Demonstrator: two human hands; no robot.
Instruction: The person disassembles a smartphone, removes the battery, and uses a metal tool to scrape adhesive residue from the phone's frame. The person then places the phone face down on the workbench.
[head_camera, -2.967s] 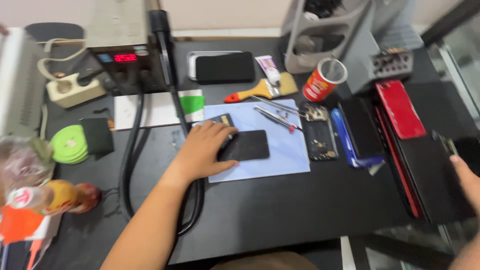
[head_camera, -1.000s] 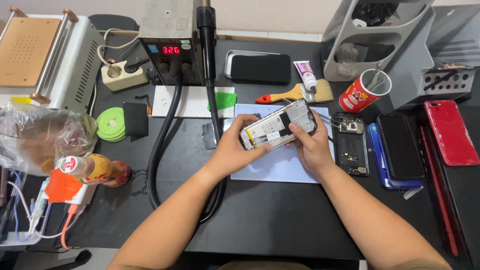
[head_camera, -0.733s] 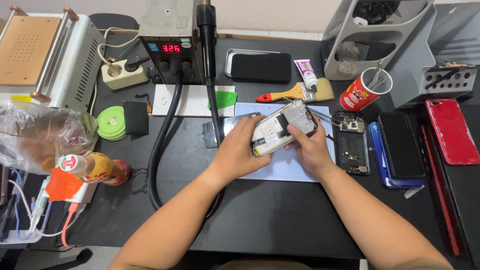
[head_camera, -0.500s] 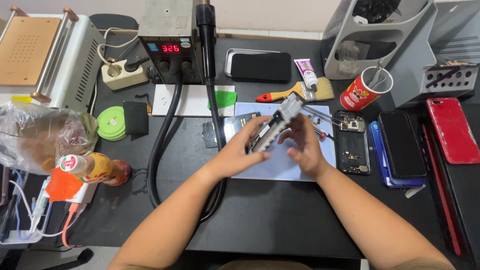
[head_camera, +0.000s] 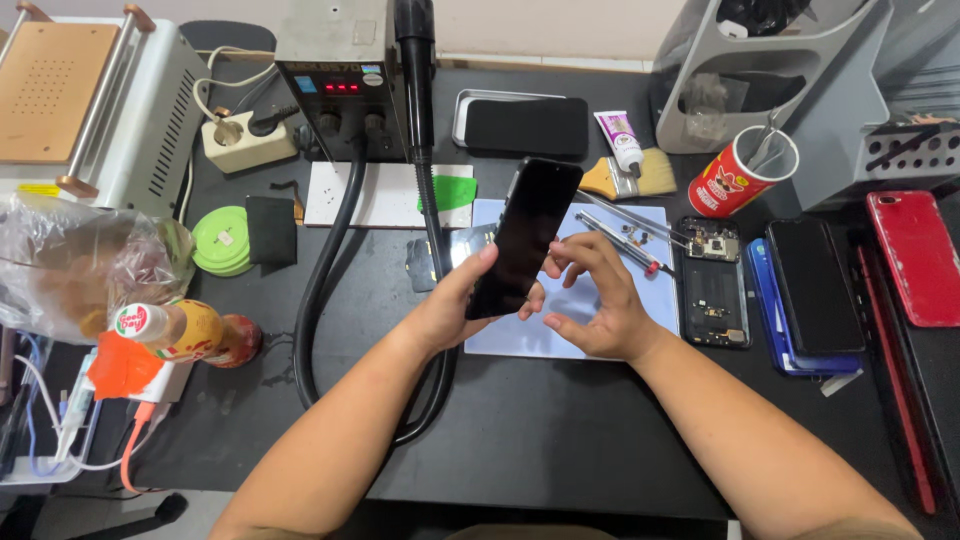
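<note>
Dark phone screen (head_camera: 526, 238) centre frame, red display (head_camera: 341, 87) upper left, red-labelled cup (head_camera: 736, 173) upper right, bottle label (head_camera: 135, 321) left.

The phone (head_camera: 525, 238), which three seconds ago lay flat on the pale blue mat (head_camera: 570, 330) under the left hand (head_camera: 455, 310) alone, is now lifted above it. A second ago both hands gripped it crosswise with its opened back and inner parts facing up; it has since been turned over, dark glass upward and standing lengthwise, while the right hand (head_camera: 595, 305) has loosened to fingertips beside its edge
</note>
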